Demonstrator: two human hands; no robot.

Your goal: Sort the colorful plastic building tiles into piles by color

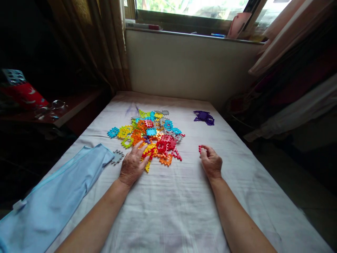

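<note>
A heap of interlocking plastic building pieces (151, 132) in many colours lies on the cloth-covered table. My left hand (133, 163) rests at the near left side of the heap, fingers spread over yellow and red pieces (149, 151). To the right, apart from the heap, my right hand (211, 162) pinches a small red toothed piece (200, 149), mostly hidden by the fingers. Beyond that hand is a separate pile of purple pieces (203, 117). A grey piece (117, 157) lies left of my left hand, by the blue cloth.
A light blue cloth (65, 189) lies along the table's left edge. Glasses (58, 104) and a red patterned container (25, 95) are on a dark side table. Curtains (105, 42) hang at the left, and clothes (295, 31) at the right. A windowsill (184, 33) runs behind.
</note>
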